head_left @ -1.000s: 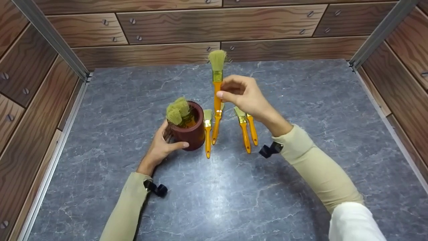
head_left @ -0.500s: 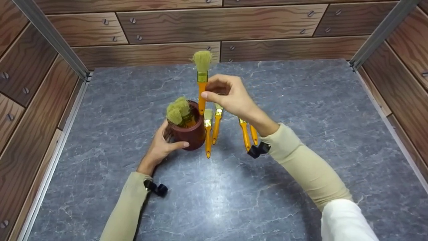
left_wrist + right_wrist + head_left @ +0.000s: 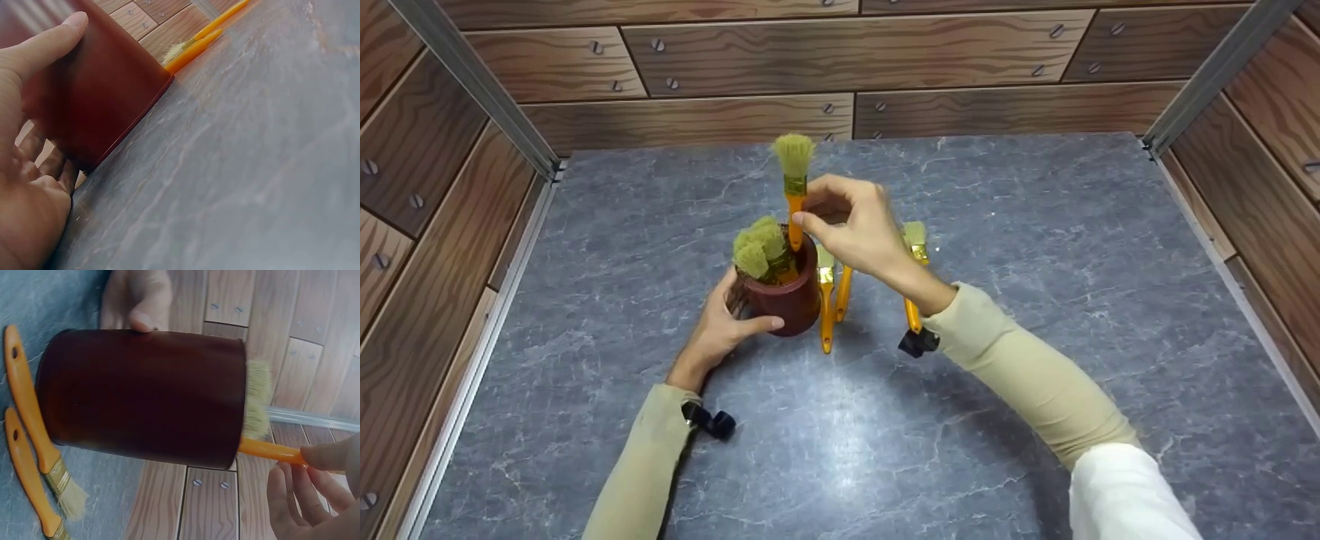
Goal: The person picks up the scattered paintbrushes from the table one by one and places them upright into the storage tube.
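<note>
A dark red-brown cylindrical cup (image 3: 784,306) stands upright on the table with several bristle-up paintbrushes (image 3: 757,247) in it. Around its near left side my left hand (image 3: 716,326) holds it, thumb along the front, fingers behind. Between thumb and fingertips, my right hand (image 3: 855,225) pinches the orange handle of another paintbrush (image 3: 795,161), bristles upward. In the right wrist view, this handle's (image 3: 270,451) lower end passes behind the cup's rim, at its mouth. In the left wrist view the thumb (image 3: 53,45) lies against the cup wall.
Beside the cup, two paintbrushes (image 3: 826,311) lie on the grey marbled table (image 3: 840,435), one partly under my right hand. Farther right, more brush parts (image 3: 915,240) show around my right wrist. Wood-patterned panels (image 3: 855,60) enclose the table at the back and sides.
My right hand has carried the pinched paintbrush leftward and then down, from above the lying brushes to the cup's mouth. The left hand and cup have stayed in place.
</note>
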Demonstrator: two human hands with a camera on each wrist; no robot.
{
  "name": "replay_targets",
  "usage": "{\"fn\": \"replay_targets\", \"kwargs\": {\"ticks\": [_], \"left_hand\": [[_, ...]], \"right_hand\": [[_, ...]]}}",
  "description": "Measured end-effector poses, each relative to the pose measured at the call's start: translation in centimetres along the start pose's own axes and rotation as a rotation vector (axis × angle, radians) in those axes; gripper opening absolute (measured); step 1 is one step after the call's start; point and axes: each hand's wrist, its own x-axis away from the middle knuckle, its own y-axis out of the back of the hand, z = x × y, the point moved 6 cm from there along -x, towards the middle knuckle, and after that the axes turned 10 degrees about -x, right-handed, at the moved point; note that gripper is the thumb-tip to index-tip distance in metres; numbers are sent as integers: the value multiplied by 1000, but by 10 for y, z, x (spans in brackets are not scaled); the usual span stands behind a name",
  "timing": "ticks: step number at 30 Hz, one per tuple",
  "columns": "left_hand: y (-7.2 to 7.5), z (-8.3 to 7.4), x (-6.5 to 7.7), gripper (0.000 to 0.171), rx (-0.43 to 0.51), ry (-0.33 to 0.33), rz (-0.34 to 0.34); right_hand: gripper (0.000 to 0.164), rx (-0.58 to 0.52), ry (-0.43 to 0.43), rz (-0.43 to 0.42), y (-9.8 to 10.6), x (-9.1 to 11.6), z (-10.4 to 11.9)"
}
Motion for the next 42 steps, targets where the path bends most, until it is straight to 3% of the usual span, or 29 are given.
{"fn": "replay_targets", "kwargs": {"ticks": [7,13,24,32,42], "left_hand": [[0,0,0,100,-1,3,4],[0,0,0,101,-12,4,1],[0,1,0,102,5,1,-1],[1,3,0,102,3,-4,-7],[1,1,-1,102,8,-4,-10]], "right_hand": [[11,122,125,-3,-10,2,0],[9,147,167,4,-15,2,0],[18,81,31,-9,-11,-6,-12],[22,69,-55,27,-11,-9,-22],[20,38,-79,63,-13,-12,-25]]}}
